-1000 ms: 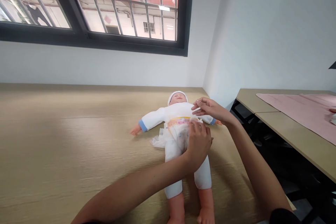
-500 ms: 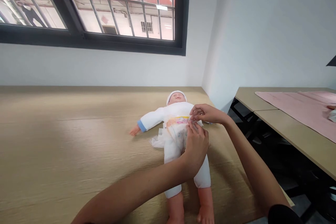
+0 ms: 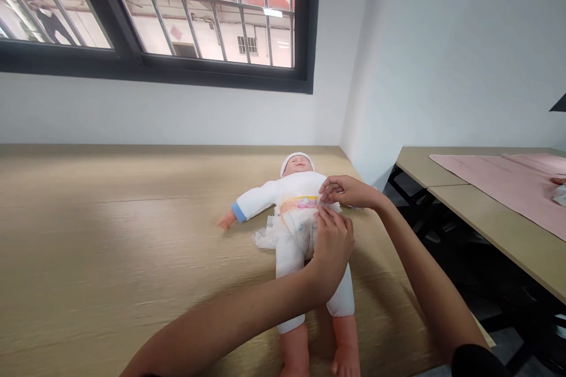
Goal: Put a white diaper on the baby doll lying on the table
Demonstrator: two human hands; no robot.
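Note:
A baby doll (image 3: 294, 184) in a white suit with blue cuffs and a white cap lies on its back on the wooden table (image 3: 132, 235). Around its waist is a white diaper (image 3: 294, 215) with a coloured, patterned front band; a loose flap spreads out at the left. My left hand (image 3: 333, 241) is over the diaper's front right part, its fingers closed on the diaper near the band. Just above it, my right hand (image 3: 345, 190) has its fingers bent together at the band's right end, pinching the diaper's edge. The fingertips partly hide that side.
A barred window (image 3: 203, 12) with a dark frame is in the wall behind the table. To the right, across a gap, stands another table (image 3: 451, 177) with a pink cloth (image 3: 499, 179) and part of some object at the far right edge.
My left hand has shifted very slightly right and down over the diaper. The right hand and the doll look almost unchanged.

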